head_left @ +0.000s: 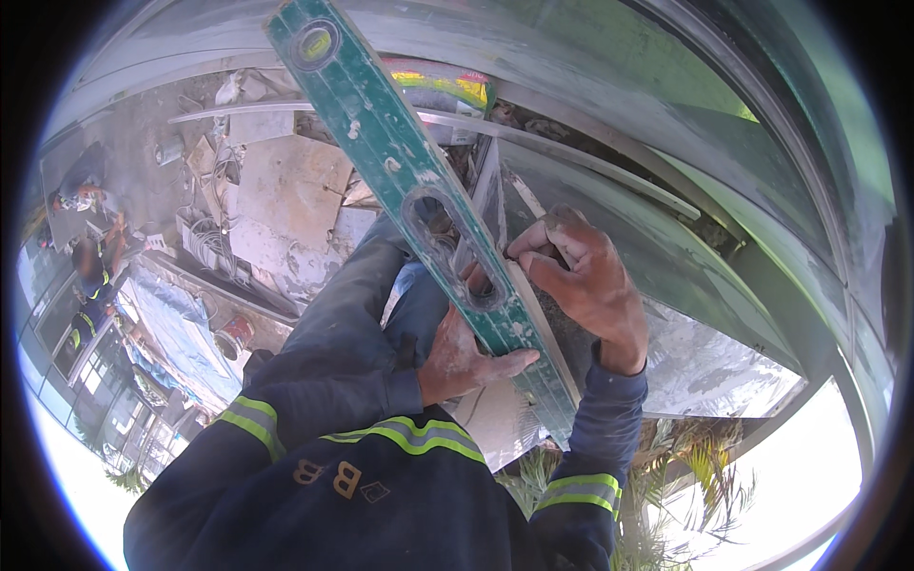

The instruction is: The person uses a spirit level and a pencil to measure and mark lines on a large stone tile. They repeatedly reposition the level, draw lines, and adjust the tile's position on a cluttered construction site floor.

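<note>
A long green spirit level (376, 143), spotted with dried pale material, slants across the middle, its round vial (314, 45) at the upper end. My left hand (462, 357) grips it near the lower part, fingers passing behind and showing through the oval handle opening, thumb lying over the face. On the other side, my right hand (590, 281) is closed with thumb and index finger pinched against the level's long edge. Whatever lies between those fingers is too small or hidden to make out. Whitish dust coats both hands.
Curved grey-green panels (609, 181) rise on the right and at the top. On the left lie a dusty board (286, 190), coiled cable (208, 238), blue sheeting (176, 314) and a reddish bucket (233, 335). Other people (90, 266) in dark clothes are at far left.
</note>
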Action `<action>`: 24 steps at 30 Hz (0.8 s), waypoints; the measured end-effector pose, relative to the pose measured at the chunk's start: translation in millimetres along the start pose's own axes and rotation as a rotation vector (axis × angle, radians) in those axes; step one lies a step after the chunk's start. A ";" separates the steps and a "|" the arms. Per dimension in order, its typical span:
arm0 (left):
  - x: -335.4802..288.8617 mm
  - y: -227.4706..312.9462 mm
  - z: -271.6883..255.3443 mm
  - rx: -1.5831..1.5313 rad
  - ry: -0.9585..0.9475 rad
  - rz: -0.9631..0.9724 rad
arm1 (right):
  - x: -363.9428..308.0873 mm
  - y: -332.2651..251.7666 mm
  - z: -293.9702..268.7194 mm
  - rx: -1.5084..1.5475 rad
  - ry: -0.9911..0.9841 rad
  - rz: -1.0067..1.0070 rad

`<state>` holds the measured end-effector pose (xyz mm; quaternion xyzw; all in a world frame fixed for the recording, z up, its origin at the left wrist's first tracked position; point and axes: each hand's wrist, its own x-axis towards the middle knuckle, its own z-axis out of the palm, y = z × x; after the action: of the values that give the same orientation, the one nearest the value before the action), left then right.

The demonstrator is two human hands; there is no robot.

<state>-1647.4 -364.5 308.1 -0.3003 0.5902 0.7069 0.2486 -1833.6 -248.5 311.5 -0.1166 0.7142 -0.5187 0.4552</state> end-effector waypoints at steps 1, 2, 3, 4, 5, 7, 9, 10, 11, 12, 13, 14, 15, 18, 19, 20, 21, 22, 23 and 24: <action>-0.6 -1.1 -0.4 -0.002 -0.018 -0.027 | -0.3 -3.4 -0.9 -0.035 -0.007 -0.010; -0.3 -1.2 -0.9 -0.003 -0.038 -0.053 | -0.8 -5.2 -1.4 -0.070 -0.011 -0.020; 0.2 1.1 -1.4 -0.015 -0.055 -0.063 | -1.0 -4.8 -0.6 -0.079 -0.013 -0.026; 0.5 1.7 -1.3 -0.015 -0.052 -0.054 | -0.9 -4.2 0.9 -0.088 -0.015 -0.032; 0.5 2.3 -1.3 -0.016 -0.050 -0.045 | -0.9 -4.2 2.1 -0.097 -0.017 -0.038; 0.2 0.8 -0.2 0.003 -0.018 -0.008 | 0.0 -6.7 1.5 -0.159 -0.025 -0.002; -0.5 -2.1 -0.2 0.016 -0.011 -0.010 | 0.3 -7.6 2.5 -0.193 -0.022 0.012; -1.1 -3.0 -0.3 0.015 -0.013 -0.021 | 0.5 -7.5 4.3 -0.196 -0.013 0.009; -1.6 -3.9 -0.4 0.012 -0.016 -0.032 | 0.5 -7.7 5.1 -0.199 -0.005 0.006; -2.4 -4.3 -0.2 0.003 -0.018 -0.043 | 0.5 -7.7 4.9 -0.208 -0.005 0.000; -2.7 -4.8 0.1 -0.001 -0.019 -0.047 | 0.6 -7.6 4.4 -0.217 -0.006 -0.006; -2.7 -5.3 0.2 -0.005 -0.019 -0.050 | 0.8 -7.6 4.1 -0.227 -0.005 -0.014; -2.2 -6.0 0.5 -0.003 -0.018 -0.045 | 0.7 -7.0 3.9 -0.229 -0.004 -0.018; -3.2 -9.8 2.7 -0.056 -0.019 -0.073 | -0.8 -4.8 3.9 -0.230 0.006 -0.019; -2.5 -11.1 3.0 -0.066 -0.020 -0.068 | -1.6 -4.7 4.1 -0.227 0.013 -0.012; -3.6 -10.9 2.8 -0.073 -0.012 -0.065 | -1.3 -5.4 5.0 -0.217 0.013 -0.009; -3.4 -10.4 2.0 -0.061 -0.003 -0.041 | -0.9 -5.3 5.7 -0.207 0.010 -0.015; -3.8 -9.2 1.2 -0.049 0.004 -0.024 | -0.5 -4.8 6.5 -0.196 0.007 -0.021; -2.4 -9.5 1.2 -0.041 0.003 -0.005 | -0.7 -3.5 6.4 -0.191 0.009 -0.021; -1.6 -9.3 1.1 -0.032 0.003 0.007 | -0.5 -2.6 5.8 -0.198 0.006 -0.025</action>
<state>-1639.9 -361.8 303.0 -0.3031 0.5801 0.7168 0.2404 -1829.6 -253.0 313.7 -0.1681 0.7619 -0.4516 0.4328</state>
